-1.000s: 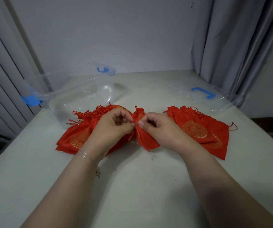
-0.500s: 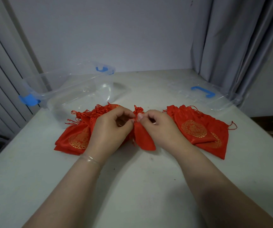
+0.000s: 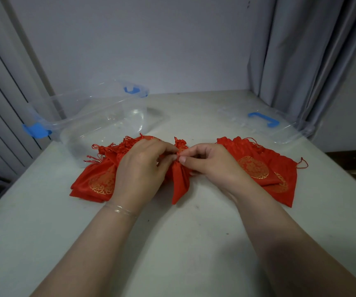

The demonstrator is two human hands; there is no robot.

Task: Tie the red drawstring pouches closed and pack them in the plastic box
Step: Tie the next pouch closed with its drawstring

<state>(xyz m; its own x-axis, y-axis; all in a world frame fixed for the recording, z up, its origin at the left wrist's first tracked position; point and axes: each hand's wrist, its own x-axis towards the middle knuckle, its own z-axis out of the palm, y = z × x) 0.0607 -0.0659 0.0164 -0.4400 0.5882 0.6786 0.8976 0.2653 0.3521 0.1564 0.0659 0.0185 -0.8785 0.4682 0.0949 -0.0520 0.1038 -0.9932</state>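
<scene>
White table (image 3: pixel 194 243), pouch (image 3: pixel 179 181) pinched between hands

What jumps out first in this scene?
Two hands, left and right, pinch the gathered neck of a red pouch at the table's middle. Piles of red pouches lie at left and right. A clear plastic box stands behind the left pile.

Bare forearms, thin bracelet (image 3: pixel 120 210) on the left wrist, no sleeves.

Head view, close, facing down-forward over table (image 3: pixel 194 243).
</scene>
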